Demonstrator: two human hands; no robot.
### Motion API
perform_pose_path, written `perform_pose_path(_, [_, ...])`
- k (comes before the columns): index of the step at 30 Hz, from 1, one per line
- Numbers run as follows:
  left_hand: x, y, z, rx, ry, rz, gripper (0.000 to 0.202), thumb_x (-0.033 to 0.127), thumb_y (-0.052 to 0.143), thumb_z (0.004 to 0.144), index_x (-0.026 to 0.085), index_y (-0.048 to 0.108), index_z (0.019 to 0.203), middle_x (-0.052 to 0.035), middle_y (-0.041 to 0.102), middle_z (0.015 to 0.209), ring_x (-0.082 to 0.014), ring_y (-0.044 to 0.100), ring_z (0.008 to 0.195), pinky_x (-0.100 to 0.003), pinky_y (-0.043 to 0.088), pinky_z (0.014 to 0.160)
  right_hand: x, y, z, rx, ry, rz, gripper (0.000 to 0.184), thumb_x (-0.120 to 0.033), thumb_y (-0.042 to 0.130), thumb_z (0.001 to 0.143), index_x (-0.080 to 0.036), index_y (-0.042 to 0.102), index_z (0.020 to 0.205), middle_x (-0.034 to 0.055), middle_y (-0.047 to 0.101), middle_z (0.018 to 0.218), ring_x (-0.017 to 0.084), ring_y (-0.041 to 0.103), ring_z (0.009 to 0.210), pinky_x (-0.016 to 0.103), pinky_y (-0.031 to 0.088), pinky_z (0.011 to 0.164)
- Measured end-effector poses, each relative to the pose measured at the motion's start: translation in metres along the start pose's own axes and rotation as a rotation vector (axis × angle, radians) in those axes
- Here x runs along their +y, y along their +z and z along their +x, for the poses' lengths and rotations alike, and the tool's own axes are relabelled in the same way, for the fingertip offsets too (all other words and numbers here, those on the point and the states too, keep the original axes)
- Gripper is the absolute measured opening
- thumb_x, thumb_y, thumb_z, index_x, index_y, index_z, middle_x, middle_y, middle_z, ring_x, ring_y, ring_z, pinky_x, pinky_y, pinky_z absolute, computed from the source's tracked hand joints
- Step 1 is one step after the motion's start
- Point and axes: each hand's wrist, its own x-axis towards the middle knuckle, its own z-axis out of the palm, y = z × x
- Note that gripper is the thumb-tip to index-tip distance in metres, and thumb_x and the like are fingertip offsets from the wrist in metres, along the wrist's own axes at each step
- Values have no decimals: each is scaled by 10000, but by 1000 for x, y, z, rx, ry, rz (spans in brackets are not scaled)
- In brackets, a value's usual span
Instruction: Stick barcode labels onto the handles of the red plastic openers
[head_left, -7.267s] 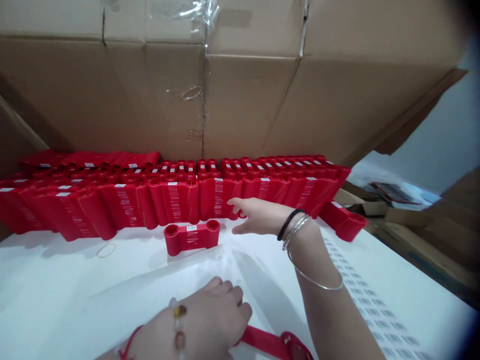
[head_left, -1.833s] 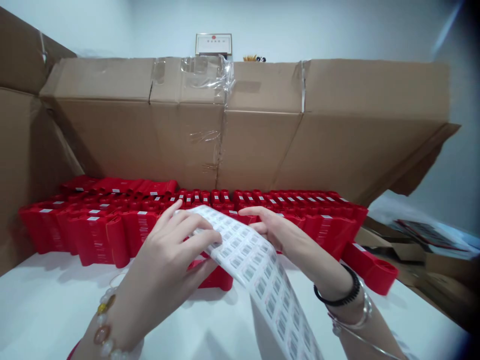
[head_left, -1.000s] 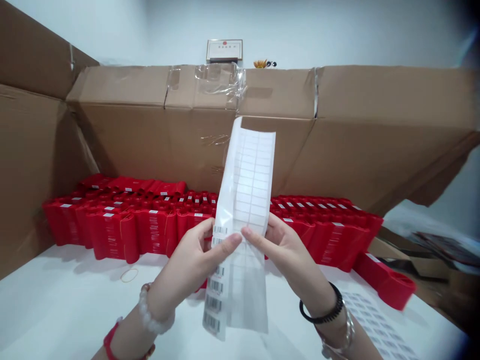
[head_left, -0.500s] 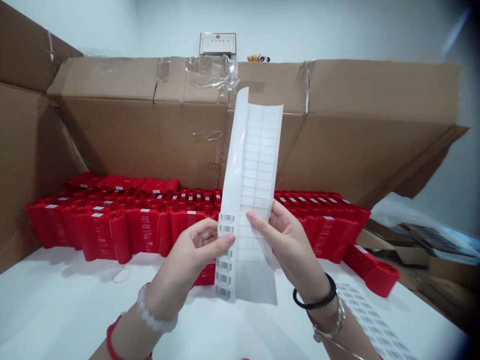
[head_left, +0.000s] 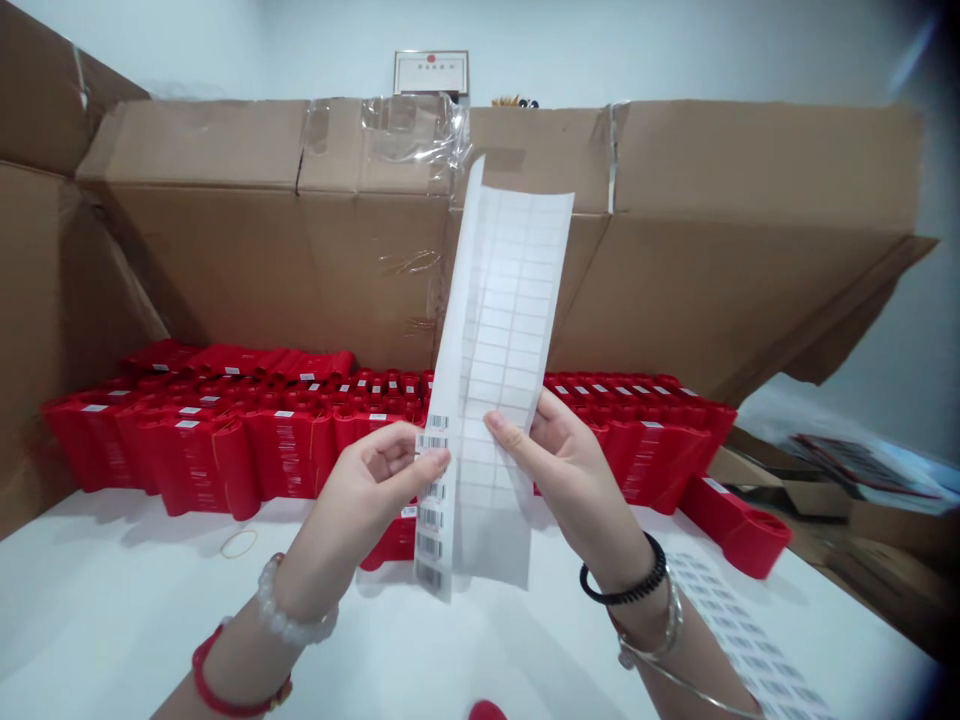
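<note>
Between my hands stands a white sticker sheet (head_left: 506,320), held upright over the table. Most of its grid is bare backing, and a column of barcode labels runs down its lower left edge. My left hand (head_left: 382,475) pinches that left edge, thumb on the barcodes and fingers behind. On the right side, my right hand (head_left: 559,460) grips the sheet with its thumb in front and fingers behind. Directly behind the sheet, a red folded packet (head_left: 391,550) is partly hidden on the table.
Rows of red packets (head_left: 292,450) with small white labels line the back, before a cardboard wall (head_left: 285,270). One red packet (head_left: 739,525) lies at the right. Another barcode sheet (head_left: 739,630) rests on the white table (head_left: 135,620), and a rubber band (head_left: 238,543) lies at the left.
My left hand has moved a little left with the barcode edge, so the sheet is spread wider and more of its bare grid shows. The view has tilted slightly down.
</note>
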Motion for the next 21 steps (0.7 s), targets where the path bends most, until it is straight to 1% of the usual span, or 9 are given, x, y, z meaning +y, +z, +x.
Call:
perform_pose_path(2, [1, -1, 0, -21, 21, -41, 216, 379, 677, 889, 203, 642, 1009, -38, 638, 1026, -166, 583, 988, -295, 488, 903, -1, 1, -2, -41, 5, -28, 422, -361, 720, 862, -218, 591, 1237, 90, 657, 1253, 243, 651, 1117, 390, 565, 943])
perform_pose_path(4, [2, -1, 0, -19, 18, -86, 237, 375, 692, 878, 202, 634, 1029, -46, 640, 1088, -181, 584, 1039, -322, 483, 948, -3, 2, -5, -88, 12, -40, 405, -343, 701, 881, -232, 588, 1253, 81, 651, 1264, 236, 648, 1124, 378, 573, 926])
perform_pose_path(9, [2, -3, 0, 52, -14, -57, 235, 345, 743, 833, 160, 625, 918, -56, 656, 977, -190, 603, 966, -335, 481, 910, -6, 2, -6, -141, -5, -22, 396, -306, 680, 903, -233, 572, 1277, 73, 630, 1301, 230, 623, 1170, 382, 556, 971])
perform_pose_path(12, [4, -6, 1, 48, -37, -46, 233, 369, 719, 854, 171, 651, 956, -54, 663, 977, -186, 604, 960, -334, 474, 913, -7, -1, -4, -152, -7, -16, 393, -291, 676, 909, -231, 571, 1283, 72, 627, 1306, 220, 620, 1177, 362, 551, 981])
perform_pose_path(14, [4, -7, 1, 24, -33, -45, 247, 396, 695, 874, 187, 661, 1001, -58, 669, 1040, -189, 606, 993, -329, 475, 916, -7, -2, -4, -151, -1, -14, 371, -293, 677, 909, -224, 580, 1260, 76, 636, 1291, 219, 626, 1166, 359, 554, 975])
perform_pose_path(15, [4, -7, 1, 4, -31, -44, 255, 401, 682, 885, 201, 660, 1042, -58, 667, 1093, -191, 604, 1031, -325, 475, 927, -7, -3, -4, -146, -1, -15, 365, -297, 681, 905, -221, 582, 1248, 78, 641, 1282, 223, 630, 1160, 368, 554, 977])
perform_pose_path(17, [3, -6, 1, -79, -41, -69, 299, 385, 668, 901, 238, 639, 1160, -53, 643, 1213, -195, 590, 1125, -315, 472, 956, -7, -4, -4, -112, -5, -23, 359, -307, 691, 896, -215, 587, 1228, 82, 649, 1268, 231, 639, 1144, 385, 554, 978])
perform_pose_path(19, [2, -5, 0, -220, -68, -130, 371, 349, 668, 907, 258, 601, 1261, -59, 614, 1292, -201, 583, 1178, -310, 481, 964, -8, -6, -4, -65, -9, -36, 360, -314, 694, 893, -216, 589, 1223, 82, 652, 1264, 232, 645, 1131, 376, 566, 956])
perform_pose_path(21, [0, -2, -1, -333, -91, -188, 401, 308, 685, 898, 236, 599, 1283, -80, 625, 1290, -209, 606, 1163, -303, 503, 944, -9, -7, -5, -35, -14, -44, 358, -311, 694, 895, -219, 593, 1225, 78, 656, 1259, 226, 651, 1121, 350, 578, 927])
